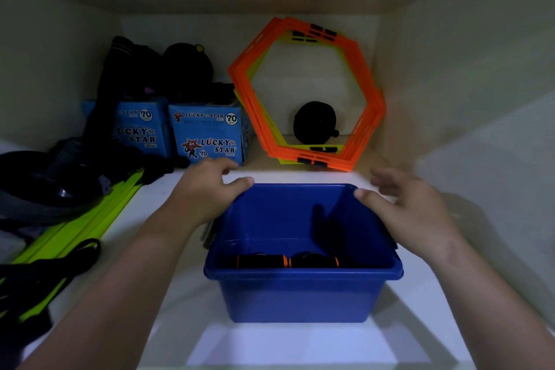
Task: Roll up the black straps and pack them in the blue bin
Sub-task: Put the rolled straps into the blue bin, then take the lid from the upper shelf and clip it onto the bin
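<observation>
Our left hand [207, 186] touches the bin [300, 294] rim with its thumb, grip unclear; our right hand [411, 207] hovers spread loose. The straps [285, 261] lie rolled inside: light and soft, we judge, best pinched around the roll.

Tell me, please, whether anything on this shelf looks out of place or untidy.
Yes: at the front left, black straps lie loose and unrolled, tangled over the neon green slats, outside the blue bin. The orange hexagon rings lean against the back wall, stacked unevenly. Nothing looks spilled or broken.
</observation>
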The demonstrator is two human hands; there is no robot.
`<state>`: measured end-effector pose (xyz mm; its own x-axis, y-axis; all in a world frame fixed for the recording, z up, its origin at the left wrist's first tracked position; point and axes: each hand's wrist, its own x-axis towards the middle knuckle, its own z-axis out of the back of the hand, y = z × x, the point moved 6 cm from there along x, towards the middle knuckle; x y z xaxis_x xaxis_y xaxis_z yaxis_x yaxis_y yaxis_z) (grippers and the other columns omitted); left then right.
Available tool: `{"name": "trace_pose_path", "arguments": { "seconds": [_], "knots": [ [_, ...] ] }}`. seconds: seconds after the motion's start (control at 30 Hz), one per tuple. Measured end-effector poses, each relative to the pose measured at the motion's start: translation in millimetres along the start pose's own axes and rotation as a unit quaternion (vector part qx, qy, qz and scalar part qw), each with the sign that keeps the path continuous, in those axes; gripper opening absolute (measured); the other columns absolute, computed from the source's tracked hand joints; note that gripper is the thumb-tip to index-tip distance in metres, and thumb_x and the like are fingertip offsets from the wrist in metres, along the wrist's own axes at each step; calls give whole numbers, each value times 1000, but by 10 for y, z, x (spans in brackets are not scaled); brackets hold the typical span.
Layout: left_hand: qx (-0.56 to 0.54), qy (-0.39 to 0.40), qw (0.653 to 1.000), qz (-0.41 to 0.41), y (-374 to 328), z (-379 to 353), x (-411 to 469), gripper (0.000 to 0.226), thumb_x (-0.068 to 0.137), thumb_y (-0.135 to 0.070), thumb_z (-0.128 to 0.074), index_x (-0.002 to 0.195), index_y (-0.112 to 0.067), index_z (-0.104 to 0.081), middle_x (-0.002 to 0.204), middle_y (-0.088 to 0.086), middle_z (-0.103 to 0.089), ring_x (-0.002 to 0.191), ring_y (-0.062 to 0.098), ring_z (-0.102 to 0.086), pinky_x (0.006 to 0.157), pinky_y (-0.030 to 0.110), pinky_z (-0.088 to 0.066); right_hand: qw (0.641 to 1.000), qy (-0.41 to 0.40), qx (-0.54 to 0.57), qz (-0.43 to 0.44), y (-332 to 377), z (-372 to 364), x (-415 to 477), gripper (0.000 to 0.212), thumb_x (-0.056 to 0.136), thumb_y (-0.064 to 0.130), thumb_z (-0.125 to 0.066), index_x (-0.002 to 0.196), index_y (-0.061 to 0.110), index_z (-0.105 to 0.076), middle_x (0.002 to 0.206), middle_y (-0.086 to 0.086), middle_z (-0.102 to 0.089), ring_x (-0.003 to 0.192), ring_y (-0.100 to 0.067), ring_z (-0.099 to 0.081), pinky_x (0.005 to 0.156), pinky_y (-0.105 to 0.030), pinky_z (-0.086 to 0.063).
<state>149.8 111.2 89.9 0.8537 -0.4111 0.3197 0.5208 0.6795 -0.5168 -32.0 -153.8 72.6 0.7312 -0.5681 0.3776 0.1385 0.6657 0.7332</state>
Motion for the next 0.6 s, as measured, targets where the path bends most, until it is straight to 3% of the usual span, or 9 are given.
{"name": "trace_pose_path", "arguments": {
  "seconds": [0.1,0.23,0.4,0.5,0.6],
  "knots": [
    [-36,-18,998,-42,-319,147,-91,50,90,-53,-61,131,-25,-61,135,-3,-57,126,16,-51,94,28,-37,999,-8,14,45,295,41,60,49,84,43,-73,130,30,-61,117,13,-68,109,-7,-63,84,-26,-49],
    [-78,-76,987,-117,-803,457,-256,37,91,-48,-62,122,-28,-66,118,-15,-56,115,5,-50,90,23,-35,994,-16,54,96,736,174,89,47,83,39,-76,127,27,-65,116,11,-70,107,-3,-65,97,-31,-52],
    [-125,-164,954,-218,-1303,933,-485,20,91,-42,-63,105,-31,-72,105,-17,-64,107,1,-58,95,28,-47,971,-65,112,199,1289,505,-48,34,83,35,-76,116,28,-71,106,14,-72,103,0,-66,89,-26,-55],
    [-145,-217,924,-279,-1578,1208,-687,12,92,-37,-64,96,-30,-73,95,-16,-66,98,3,-63,86,33,-53,952,-89,132,260,1578,758,-208,30,81,36,-74,111,30,-73,106,16,-71,99,-1,-69,82,-19,-57],
    [-130,-257,893,-345,-1848,1447,-911,12,93,-32,-63,93,-27,-74,89,-15,-66,91,7,-65,77,36,-53,928,-99,142,331,1835,1001,-389,22,84,33,-72,105,30,-74,106,16,-69,100,-7,-70,81,-24,-57]
  ]
}}
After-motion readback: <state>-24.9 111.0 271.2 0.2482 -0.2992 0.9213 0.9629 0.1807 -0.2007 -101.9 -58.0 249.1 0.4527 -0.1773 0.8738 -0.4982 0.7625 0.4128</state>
